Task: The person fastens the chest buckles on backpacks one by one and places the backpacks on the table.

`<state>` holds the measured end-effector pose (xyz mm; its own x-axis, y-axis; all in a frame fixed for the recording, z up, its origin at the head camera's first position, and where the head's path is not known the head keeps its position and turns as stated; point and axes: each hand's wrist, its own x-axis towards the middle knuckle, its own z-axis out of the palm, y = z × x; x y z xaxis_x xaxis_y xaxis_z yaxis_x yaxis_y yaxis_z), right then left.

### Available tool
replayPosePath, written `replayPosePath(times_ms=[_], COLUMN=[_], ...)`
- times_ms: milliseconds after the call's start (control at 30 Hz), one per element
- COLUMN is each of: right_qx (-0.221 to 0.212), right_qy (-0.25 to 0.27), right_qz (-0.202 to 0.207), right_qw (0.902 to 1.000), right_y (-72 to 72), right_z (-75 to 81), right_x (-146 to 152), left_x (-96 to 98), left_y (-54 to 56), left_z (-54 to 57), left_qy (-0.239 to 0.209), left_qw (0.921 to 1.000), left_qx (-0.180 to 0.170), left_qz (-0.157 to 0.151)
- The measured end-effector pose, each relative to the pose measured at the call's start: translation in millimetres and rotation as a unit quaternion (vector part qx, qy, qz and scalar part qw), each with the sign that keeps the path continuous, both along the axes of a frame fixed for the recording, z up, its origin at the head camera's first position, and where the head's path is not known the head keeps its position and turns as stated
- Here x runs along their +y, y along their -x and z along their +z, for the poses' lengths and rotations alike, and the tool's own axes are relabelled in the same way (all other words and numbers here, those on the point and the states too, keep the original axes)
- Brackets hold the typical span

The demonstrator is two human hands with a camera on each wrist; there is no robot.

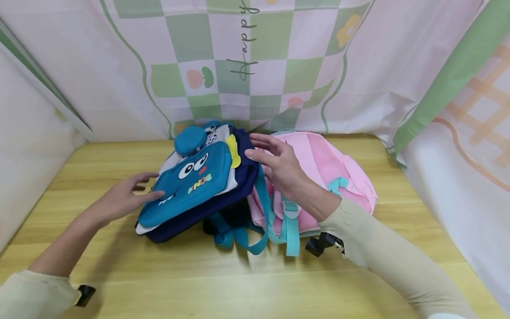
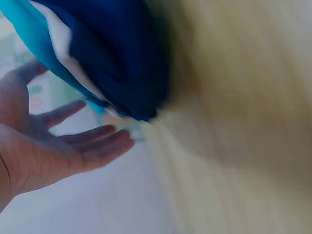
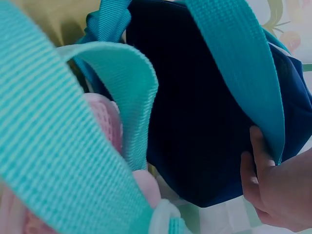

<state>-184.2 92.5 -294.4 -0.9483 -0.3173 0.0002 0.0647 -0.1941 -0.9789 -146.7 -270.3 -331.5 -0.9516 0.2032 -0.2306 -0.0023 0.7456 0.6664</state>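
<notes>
A navy and teal child's backpack [image 1: 191,177] with a cartoon face lies tilted, front panel up, at the middle left of the table. Beside its left edge is my left hand [image 1: 119,197], the thumb over the front panel; the left wrist view shows those fingers [image 2: 100,141] spread and straight. My right hand [image 1: 283,166] is at the opposite upper side. In the right wrist view its fingertips [image 3: 254,141] touch the dark back panel near a teal strap [image 3: 239,63]. A pink backpack [image 1: 318,155] with mint straps [image 1: 292,235] lies under my right forearm.
Both bags sit on a wood-grain table [image 1: 247,283]. A checked, printed cloth [image 1: 271,35] hangs right behind them, and pale cloth walls [image 1: 458,177] close in the sides. Loose teal strap loops [image 1: 255,246] hang between the two bags.
</notes>
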Motion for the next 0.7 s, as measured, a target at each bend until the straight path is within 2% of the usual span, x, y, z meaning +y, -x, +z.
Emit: replayPosePath(times_ms=[67,133,200,300,367,467,567,700], right_qx=[0.000,0.001,0.006,0.012,0.016,0.023,0.030,0.036], right_qy=[0.000,0.000,-0.001,-0.001,-0.001,-0.002,-0.005,-0.004], right_qz=[-0.003,-0.004,-0.003,-0.004,-0.005,-0.005,-0.008,-0.017], right_qw=[1.0000,1.0000,1.0000,0.9999,0.9999,0.9997,0.9995,0.9992], right_y=[-0.3,-0.2,0.5,1.5,1.8,1.1,0.4,1.1], right_z=[1.9,3.3,4.3,5.1,5.6,6.7,7.8,9.6], right_x=[-1.5,-2.9,-4.4,-5.4,-6.3,-8.0,-9.2,-10.1], left_x=[10.4,24.0,39.6,64.0,77.7,93.6,104.2,110.9], left_y=[-3.7,-9.4,-16.0,-23.0,-25.1,-24.3,-21.1,-18.9], left_z=[11.0,22.3,31.8,41.0,43.6,44.7,45.1,47.1], left_qy=[-0.003,-0.031,-0.058,-0.080,-0.079,-0.060,-0.038,-0.038], left_qw=[0.9983,0.9915,0.9785,0.9594,0.9503,0.9418,0.9341,0.9253], left_qx=[0.059,0.126,0.195,0.260,0.283,0.305,0.328,0.354], left_qz=[-0.004,-0.014,-0.034,-0.074,-0.101,-0.128,-0.137,-0.130])
